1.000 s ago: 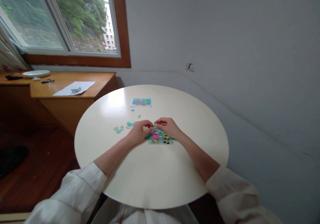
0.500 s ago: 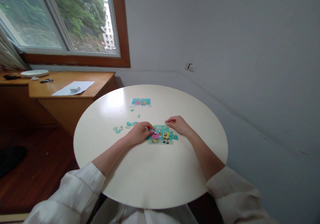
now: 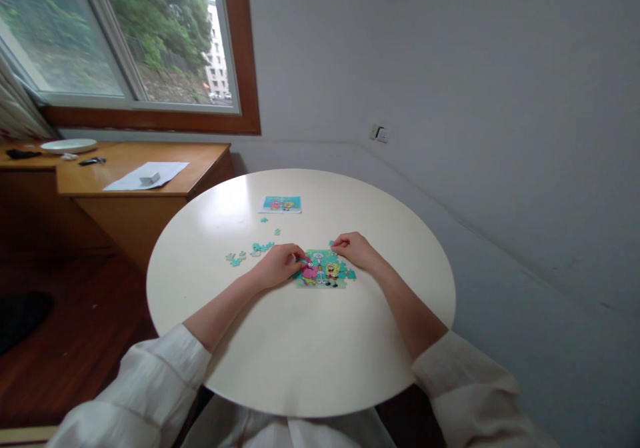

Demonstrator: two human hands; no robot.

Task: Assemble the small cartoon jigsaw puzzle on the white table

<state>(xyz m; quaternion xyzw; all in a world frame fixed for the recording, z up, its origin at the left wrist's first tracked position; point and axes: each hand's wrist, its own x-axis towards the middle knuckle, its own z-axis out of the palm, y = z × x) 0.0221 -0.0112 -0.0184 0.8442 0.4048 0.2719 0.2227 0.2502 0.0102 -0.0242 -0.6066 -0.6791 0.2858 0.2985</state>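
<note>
I sit at a round white table (image 3: pixel 300 361), both forearms stretched toward the middle of the frame, where a small cartoon puzzle (image 3: pixel 326 273) lies flat, mostly teal with pink and yellow figures. My left hand (image 3: pixel 277 266) rests at the puzzle's left edge, fingers curled and tips pinched close together on its border; I cannot tell whether a piece sits between them. My right hand (image 3: pixel 356 249) is at the upper right corner, fingers bent down onto the edge, with a speck of teal at the fingertips that may be a piece, too small to be sure. Loose pieces (image 3: pixel 250 251) are scattered just left of my left hand, and a picture card (image 3: pixel 281 204) showing the same scene lies farther up the table. It looks like the stage of fitting edge pieces into a nearly whole picture. Seating a piece here calls for lining up its tabs and pressing lightly while the other hand steadies the puzzle. A desk (image 3: pixel 150 168) and window (image 3: pixel 125 35) fill the upper left.
</note>
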